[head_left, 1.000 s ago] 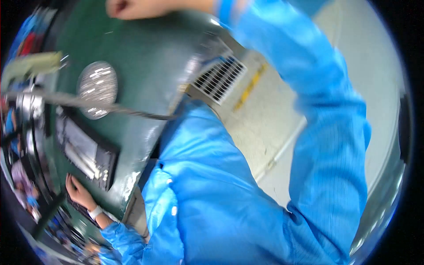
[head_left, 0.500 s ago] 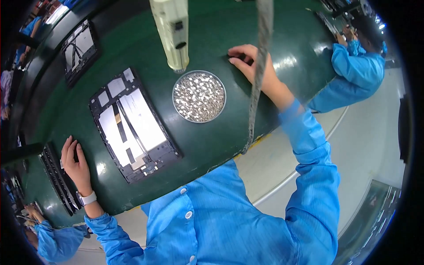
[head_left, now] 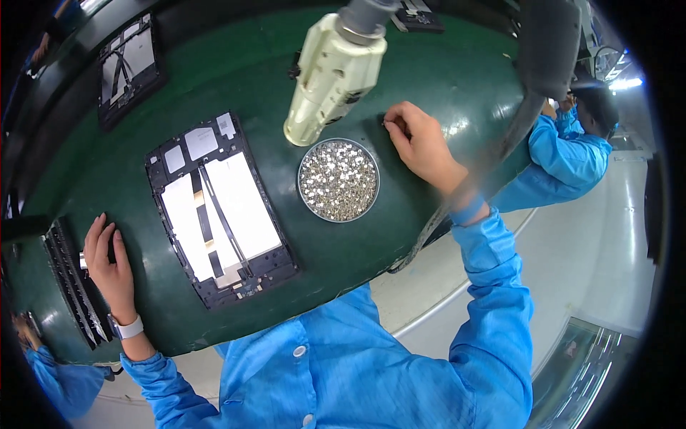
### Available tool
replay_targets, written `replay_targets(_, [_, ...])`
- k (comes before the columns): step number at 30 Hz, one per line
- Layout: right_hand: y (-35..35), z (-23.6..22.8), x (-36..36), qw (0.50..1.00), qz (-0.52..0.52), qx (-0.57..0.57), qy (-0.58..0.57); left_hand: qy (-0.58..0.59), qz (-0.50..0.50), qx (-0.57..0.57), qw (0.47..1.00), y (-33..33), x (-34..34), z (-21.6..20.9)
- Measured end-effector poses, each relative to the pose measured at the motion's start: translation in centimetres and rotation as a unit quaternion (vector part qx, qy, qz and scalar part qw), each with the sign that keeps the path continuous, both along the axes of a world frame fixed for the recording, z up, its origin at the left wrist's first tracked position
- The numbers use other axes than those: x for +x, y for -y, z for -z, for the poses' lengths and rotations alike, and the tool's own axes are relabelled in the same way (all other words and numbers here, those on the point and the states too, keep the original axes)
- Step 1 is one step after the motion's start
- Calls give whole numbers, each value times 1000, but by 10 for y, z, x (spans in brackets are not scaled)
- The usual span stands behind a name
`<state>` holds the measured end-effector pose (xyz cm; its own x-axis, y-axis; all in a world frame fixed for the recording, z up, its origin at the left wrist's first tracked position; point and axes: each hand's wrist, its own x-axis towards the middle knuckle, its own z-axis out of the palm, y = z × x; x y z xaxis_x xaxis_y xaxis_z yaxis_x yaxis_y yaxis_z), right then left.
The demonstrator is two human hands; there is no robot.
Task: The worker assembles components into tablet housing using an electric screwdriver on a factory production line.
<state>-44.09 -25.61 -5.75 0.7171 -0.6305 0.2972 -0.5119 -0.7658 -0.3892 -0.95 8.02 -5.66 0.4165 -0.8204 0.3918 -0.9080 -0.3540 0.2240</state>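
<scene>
My left hand (head_left: 111,272) lies on the green table with its fingers stretched out, holding nothing, beside a stack of long black slotted parts (head_left: 75,286). Over to its right is an opened tablet (head_left: 250,193) with pale battery panels and dark ribbon cables. A round dish (head_left: 300,191) full of small silvery metal pieces (head_left: 339,179) stands right of the tablet. Above the dish hangs a cream electric screwdriver (head_left: 332,75), which neither hand touches. My right hand (head_left: 423,146) is closed in a pinch right of the dish; a tiny dark thing shows at its fingertips, too small to name.
A second opened tablet (head_left: 128,71) lies at the far left, and part of another device (head_left: 416,16) at the far edge. A thick grey cable (head_left: 518,129) hangs in front of my right wrist. Co-workers in blue sleeves (head_left: 572,154) sit at the right and lower left.
The view has shifted a little. The screwdriver has swung to the right and tilted. My right hand has come nearer to me, its fingers drawn closer together. My left hand stays beside the black parts.
</scene>
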Motion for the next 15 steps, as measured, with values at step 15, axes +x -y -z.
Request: replay_targets(15, [-5, -5, 10, 998, 38, 12, 39, 11, -3, -1, 1000, 2, 0, 0])
